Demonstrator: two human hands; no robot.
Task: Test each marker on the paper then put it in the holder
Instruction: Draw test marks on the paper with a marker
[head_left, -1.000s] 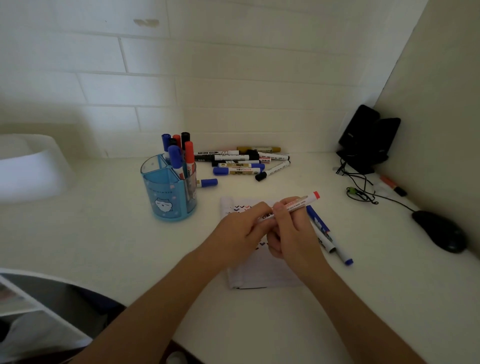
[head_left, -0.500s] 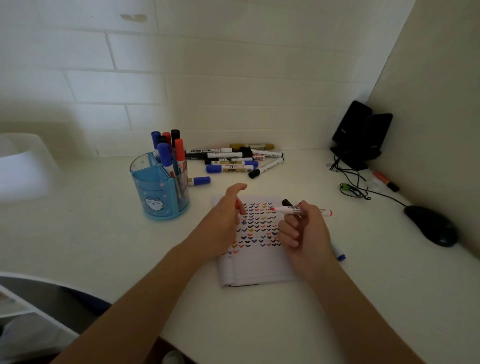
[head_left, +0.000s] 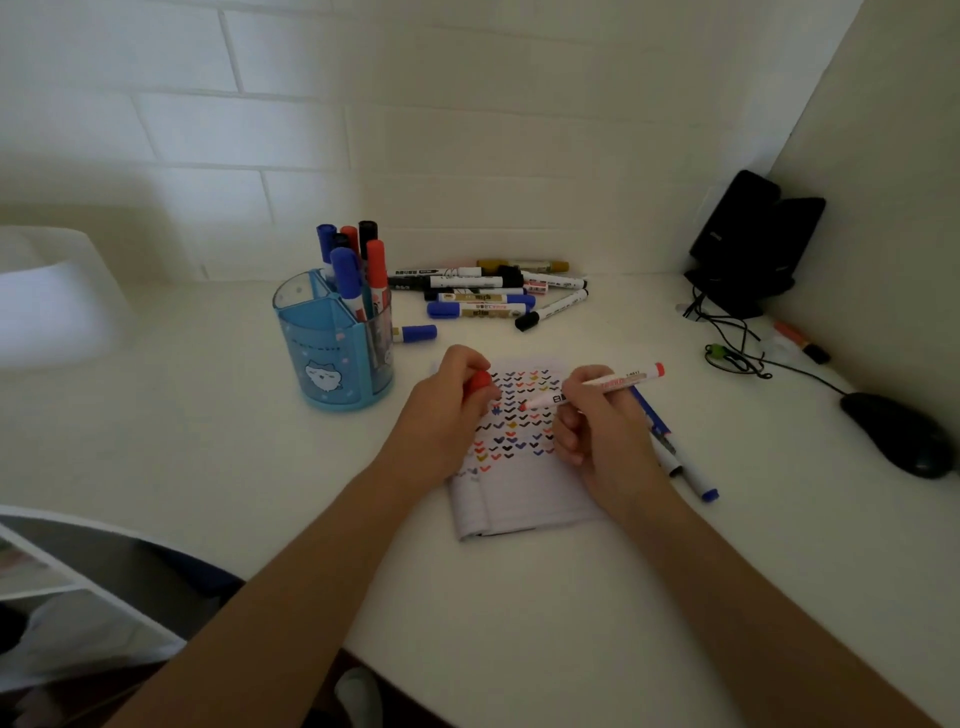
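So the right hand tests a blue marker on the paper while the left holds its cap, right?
Not blue: the head view shows the right hand holding a red marker, tip at the paper, while the left hand holds its cap.

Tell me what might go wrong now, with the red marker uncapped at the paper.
1. The right hand holding the red marker lies over the marks on the paper and may smear them.
2. The red cap, pinched in the left hand, could slip and roll away.
3. The blue marker beside the right wrist could get nudged along the desk.
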